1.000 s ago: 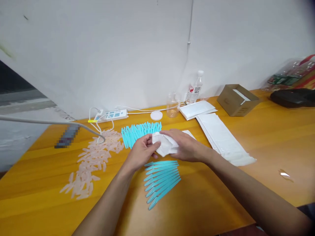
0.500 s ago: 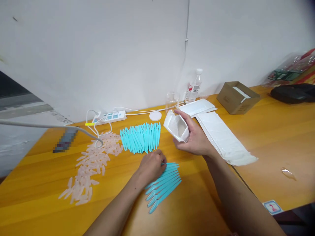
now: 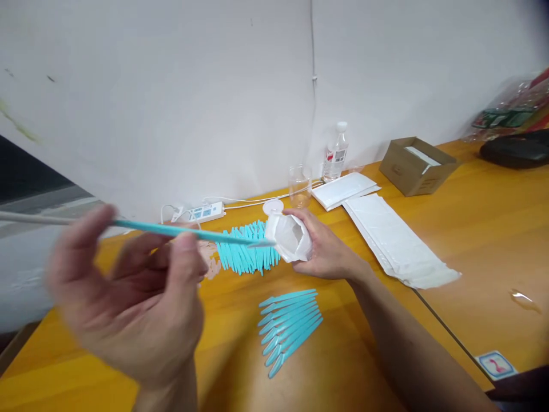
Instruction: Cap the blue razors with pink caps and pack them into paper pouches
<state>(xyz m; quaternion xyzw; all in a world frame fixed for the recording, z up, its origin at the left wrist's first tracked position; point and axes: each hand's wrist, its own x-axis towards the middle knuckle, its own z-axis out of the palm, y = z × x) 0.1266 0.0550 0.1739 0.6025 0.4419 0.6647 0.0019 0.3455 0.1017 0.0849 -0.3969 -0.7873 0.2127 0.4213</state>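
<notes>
Close to the camera, my left hand (image 3: pixel 141 292), blurred, pinches a turquoise eyebrow razor (image 3: pixel 189 233) between thumb and fingers. The razor's pale blade end points right and overlaps the mouth of a white pouch (image 3: pixel 291 236) in view; I cannot tell whether it is inside. My right hand (image 3: pixel 326 246) grips that pouch from the right, its opening towards me. Below on the table lies a fanned row of turquoise razors (image 3: pixel 291 323) with clear caps. Behind the left hand is a dense pile of more razors (image 3: pixel 246 257). Pale pink translucent pieces (image 3: pixel 209 257) are mostly hidden by the hand.
Flat white pouches (image 3: pixel 394 240) lie right of my right hand. Along the wall stand a power strip (image 3: pixel 206 212), a clear cup (image 3: pixel 299 189), a water bottle (image 3: pixel 335 154) and a cardboard box (image 3: pixel 416 169). A white cable (image 3: pixel 34 218) crosses at left.
My left hand has risen from the fanned row towards the camera and left, now holding a razor. The pouch in my right hand has shifted slightly left and down.
</notes>
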